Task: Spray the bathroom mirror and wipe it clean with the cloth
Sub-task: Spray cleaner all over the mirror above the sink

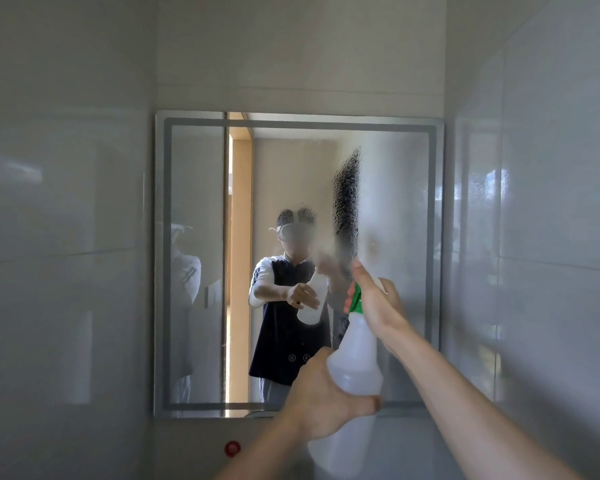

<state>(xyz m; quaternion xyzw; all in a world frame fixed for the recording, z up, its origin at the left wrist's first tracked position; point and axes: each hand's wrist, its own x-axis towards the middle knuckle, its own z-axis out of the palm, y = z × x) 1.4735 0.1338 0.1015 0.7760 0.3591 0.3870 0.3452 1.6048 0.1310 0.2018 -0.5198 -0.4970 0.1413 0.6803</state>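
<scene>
Frosted white plastic fills the lower middle of our view: the spray bottle [355, 362], which we hold up in front of the mirror [201, 237] with both hands. Our left hand [326, 396] wraps around the bottle's body from below, thumb curled across the front, probably to steady its weight. Our right hand [374, 303] is closed around the green neck and trigger head, pointing the nozzle at the glass so the mist lands where we aim.

Much of the mirror's right half is already fogged with fine droplets, with one dark speckled streak running up from near the nozzle. The left half looks dry, so we judge the spraying only partly done. We see no cloth anywhere in view; wiping has not begun.

No brand or label shows on the bottle. Small round symbols sit low on the glass, too small to read. A red round mark [232, 448] on the wall below the mirror carries white lettering we cannot make out.
</scene>
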